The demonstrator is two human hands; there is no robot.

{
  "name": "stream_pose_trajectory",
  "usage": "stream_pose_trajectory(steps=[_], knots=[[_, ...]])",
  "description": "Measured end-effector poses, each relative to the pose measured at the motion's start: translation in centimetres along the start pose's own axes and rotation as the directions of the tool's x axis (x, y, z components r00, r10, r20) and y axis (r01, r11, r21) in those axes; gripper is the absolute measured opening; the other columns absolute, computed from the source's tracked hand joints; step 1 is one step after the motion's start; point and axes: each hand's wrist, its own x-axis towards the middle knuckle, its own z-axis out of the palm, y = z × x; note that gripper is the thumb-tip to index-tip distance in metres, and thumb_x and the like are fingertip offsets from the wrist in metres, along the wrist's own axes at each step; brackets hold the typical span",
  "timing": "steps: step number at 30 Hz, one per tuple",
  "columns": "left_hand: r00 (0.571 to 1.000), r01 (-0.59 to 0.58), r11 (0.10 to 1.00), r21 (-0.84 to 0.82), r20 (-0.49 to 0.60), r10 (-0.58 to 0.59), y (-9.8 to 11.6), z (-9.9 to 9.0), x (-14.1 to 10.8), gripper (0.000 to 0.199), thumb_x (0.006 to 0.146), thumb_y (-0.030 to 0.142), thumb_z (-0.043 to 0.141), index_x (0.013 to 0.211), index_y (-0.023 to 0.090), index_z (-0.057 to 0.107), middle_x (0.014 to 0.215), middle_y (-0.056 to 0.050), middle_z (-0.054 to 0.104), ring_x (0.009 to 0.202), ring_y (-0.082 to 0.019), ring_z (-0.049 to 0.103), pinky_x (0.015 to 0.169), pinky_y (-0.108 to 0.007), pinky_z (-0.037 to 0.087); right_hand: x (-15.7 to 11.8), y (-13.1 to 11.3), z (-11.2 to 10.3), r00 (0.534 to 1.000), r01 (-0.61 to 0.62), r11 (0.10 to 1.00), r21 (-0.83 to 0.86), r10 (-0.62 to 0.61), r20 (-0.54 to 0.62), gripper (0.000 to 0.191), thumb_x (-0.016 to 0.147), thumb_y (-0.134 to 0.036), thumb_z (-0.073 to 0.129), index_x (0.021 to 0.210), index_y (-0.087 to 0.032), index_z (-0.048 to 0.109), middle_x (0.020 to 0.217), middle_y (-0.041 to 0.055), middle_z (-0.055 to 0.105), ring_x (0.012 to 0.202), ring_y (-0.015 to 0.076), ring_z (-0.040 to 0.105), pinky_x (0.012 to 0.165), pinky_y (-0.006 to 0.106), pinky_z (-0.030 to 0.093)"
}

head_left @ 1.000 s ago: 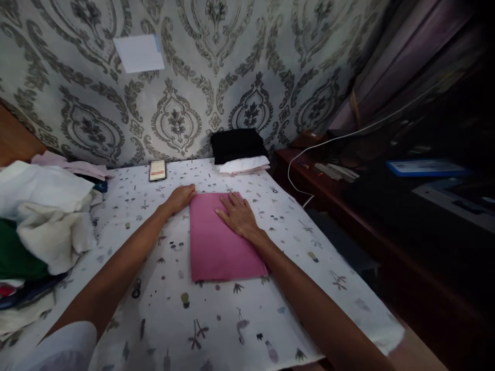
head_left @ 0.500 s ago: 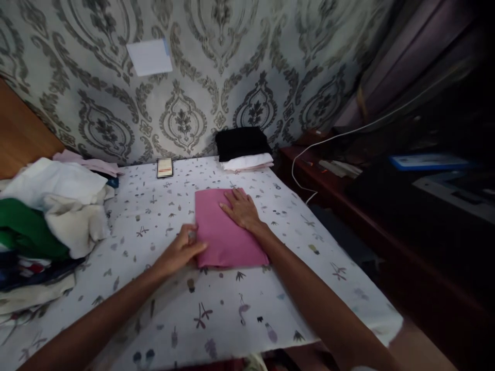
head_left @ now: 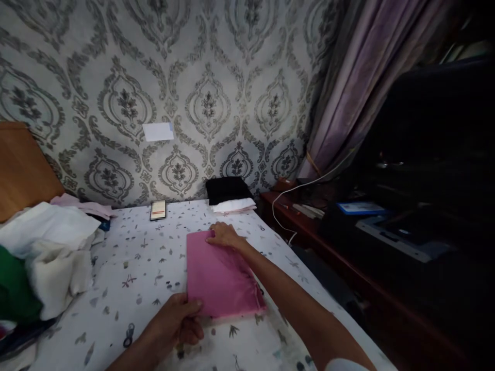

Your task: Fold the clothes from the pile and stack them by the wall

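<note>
I've now got the pink cloth (head_left: 220,281) mid-frame by both ends: right hand (head_left: 227,235) quit pressing, grips top; left hand (head_left: 176,319) pinches lower-left corner.

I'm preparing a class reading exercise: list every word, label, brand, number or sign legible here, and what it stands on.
No text is legible.
Dark-edged rectangle: marks too blurred to read.
Blue-edged item: any marks too small to read.
White wall sheet: no lettering visible.
Folded pink cloth: no lettering visible.

Pale right sleeve (head_left: 345,365); bare hands (head_left: 176,319)
</note>
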Motion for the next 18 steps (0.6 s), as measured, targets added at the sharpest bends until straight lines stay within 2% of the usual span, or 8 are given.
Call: stream_pose_trajectory(steps=[2, 4, 6, 8, 10, 12, 14, 18], knots=[[0.992, -0.068, 0.997, 0.034, -0.101, 0.071, 0.5, -0.1, -0.1, 0.046, 0.051, 0.045, 0.089, 0.07, 0.017, 0.057, 0.049, 0.003, 0.058, 0.041, -0.012, 0.055, 0.036, -0.02, 0.038, 1.0, 0.1, -0.9, 0.999, -0.002, 0.999, 0.036, 0.001, 0.044, 0.038, 0.073, -0.042, 0.073, 0.104, -0.02, 0.071, 0.116, 0.0109, 0.07, 0.11, 0.0284, 0.062, 0.094, 0.039, 0.045], [0.972, -0.17, 0.985, 0.034, -0.16, 0.173, 1.8, -0.6, -0.5, 0.04, 0.052, 0.039, 0.086, 0.074, 0.016, 0.062, 0.059, -0.001, 0.064, 0.052, -0.015, 0.061, 0.044, -0.022, 0.046, 1.1, 0.6, -1.6, 0.997, -0.007, 0.996, 0.091, 0.001, 0.076, 0.029, 0.068, -0.036, 0.076, 0.091, -0.019, 0.072, 0.102, 0.0084, 0.073, 0.097, 0.0253, 0.066, 0.082, 0.033, 0.049], [0.944, -0.279, 0.96, -0.012, -0.187, 0.272, 3.7, -1.7, -1.2, 0.031, 0.06, 0.035, 0.08, 0.079, 0.016, 0.065, 0.073, -0.004, 0.07, 0.071, -0.019, 0.068, 0.06, -0.026, 0.054, 0.4, 1.6, -1.9, 0.997, -0.004, 0.987, 0.161, -0.009, 0.083, 0.023, 0.069, -0.033, 0.073, 0.086, -0.017, 0.071, 0.096, 0.007, 0.073, 0.091, 0.0229, 0.066, 0.075, 0.029, 0.049], [0.923, -0.332, 0.94, -0.083, -0.233, 0.306, 5.6, -3.1, -1.8, 0.023, 0.071, 0.034, 0.071, 0.085, 0.017, 0.064, 0.077, -0.004, 0.071, 0.077, -0.021, 0.069, 0.065, -0.028, 0.055, -1.0, 2.8, -1.7, 0.996, -0.003, 0.97, 0.243, -0.018, 0.082, 0.024, 0.075, -0.036, 0.067, 0.089, -0.016, 0.07, 0.093, 0.0059, 0.073, 0.087, 0.021, 0.066, 0.071, 0.028, 0.049], [0.927, -0.294, 0.945, -0.143, -0.283, 0.246, 6.8, -4.4, -2.1, 0.02, 0.079, 0.036, 0.063, 0.089, 0.019, 0.063, 0.074, -0.002, 0.069, 0.066, -0.019, 0.067, 0.059, -0.028, 0.053, -2.8, 4.1, -1.0, 0.997, -0.052, 0.885, 0.463, 0.019, 0.076, 0.028, 0.077, -0.039, 0.065, 0.092, -0.015, 0.068, 0.088, 0.0052, 0.072, 0.082, 0.0197, 0.066, 0.067, 0.027, 0.05], [0.944, -0.222, 0.962, -0.157, -0.281, 0.172, 7.0, -5.2, -1.9, 0.021, 0.084, 0.036, 0.06, 0.094, 0.018, 0.062, 0.075, -0.004, 0.069, 0.062, -0.018, 0.066, 0.056, -0.028, 0.052, -4.4, 4.9, 0.1, 0.991, -0.134, 0.712, 0.689, 0.103, 0.086, 0.028, 0.073, -0.037, 0.067, 0.09, -0.015, 0.066, 0.081, 0.0041, 0.071, 0.076, 0.0187, 0.066, 0.063, 0.027, 0.05], [0.955, -0.182, 0.976, -0.117, -0.259, 0.147, 6.5, -5.4, -1.5, 0.025, 0.083, 0.033, 0.065, 0.102, 0.017, 0.062, 0.086, -0.007, 0.073, 0.068, -0.019, 0.069, 0.06, -0.029, 0.054, -5.6, 5.1, 1.1, 0.979, -0.186, 0.57, 0.8, 0.173, 0.105, 0.025, 0.069, -0.032, 0.069, 0.087, -0.016, 0.063, 0.076, 0.0027, 0.069, 0.07, 0.0177, 0.065, 0.061, 0.026, 0.05], [0.954, -0.194, 0.979, -0.058, -0.242, 0.175, 5.2, -4.6, -0.8, 0.056, 0.068, 0.017, 0.079, 0.119, 0.02, 0.057, 0.106, -0.01, 0.074, 0.09, -0.025, 0.072, 0.073, -0.033, 0.058, -6.5, 4.6, 1.8, 0.982, -0.164, 0.537, 0.828, 0.169, 0.085, 0.022, 0.068, -0.03, 0.066, 0.086, -0.018, 0.063, 0.077, 0.002, 0.069, 0.071, 0.0175, 0.065, 0.063, 0.027, 0.05]])
